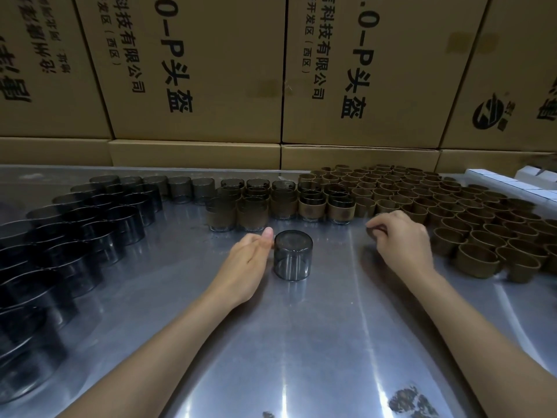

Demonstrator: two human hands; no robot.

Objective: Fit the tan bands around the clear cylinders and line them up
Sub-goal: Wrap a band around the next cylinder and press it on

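Note:
A smoky clear cylinder [293, 255] stands alone, closed end up, on the metal table [301, 342]. My left hand [248, 260] lies against its left side, thumb and forefinger touching the wall, no fingers around it. My right hand [405, 241] is to the right, its fingers curled on a tan band [374, 232] at the near edge of the loose tan bands [458, 212]. Behind the lone cylinder stand rows of banded cylinders [280, 208]. Several bare cylinders [90, 233] crowd the left side.
Stacked cardboard boxes [196, 86] form a wall along the table's far edge. Small white boxes [500, 184] sit at the far right behind the bands. Bare shiny table surface stretches between and in front of my forearms.

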